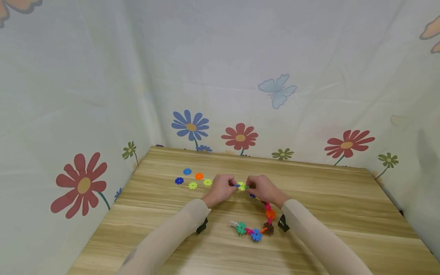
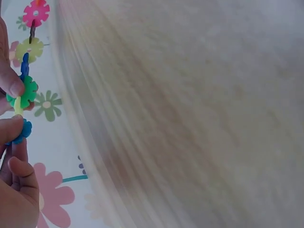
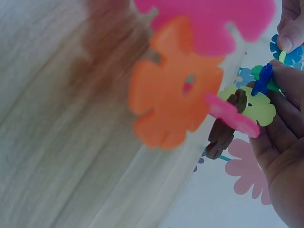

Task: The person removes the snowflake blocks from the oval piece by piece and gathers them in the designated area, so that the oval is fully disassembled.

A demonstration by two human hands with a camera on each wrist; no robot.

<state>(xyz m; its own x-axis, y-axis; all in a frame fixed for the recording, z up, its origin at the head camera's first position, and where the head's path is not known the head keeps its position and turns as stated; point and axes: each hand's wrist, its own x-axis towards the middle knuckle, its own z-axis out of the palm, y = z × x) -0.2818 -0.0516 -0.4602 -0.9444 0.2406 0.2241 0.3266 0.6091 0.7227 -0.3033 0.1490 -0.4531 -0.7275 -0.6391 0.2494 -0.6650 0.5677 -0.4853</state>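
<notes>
Between finger and thumb, my left hand [image 1: 220, 188] pinches a blue flower-shaped notched disc [image 2: 26, 130]. My right hand [image 1: 265, 190] grips a green disc [image 2: 30, 90] at the upper end of a linked chain. A yellow-green disc [image 1: 242, 186] stands edge to edge between the two hands, meeting both the blue and the green one. From the right hand the chain curves down toward me: a dark blue disc [image 3: 262, 80], brown and pink ones, an orange disc [image 1: 270, 214], then a blue disc [image 1: 256, 235] and a green one [image 1: 241, 228], ending in a white disc [image 1: 234, 223].
Several loose discs lie left of my hands on the wooden table [image 1: 343, 214], among them an orange one [image 1: 199, 176] and a dark blue one [image 1: 179, 180]. Behind the table hangs a white curtain [image 1: 220, 76] printed with flowers and butterflies.
</notes>
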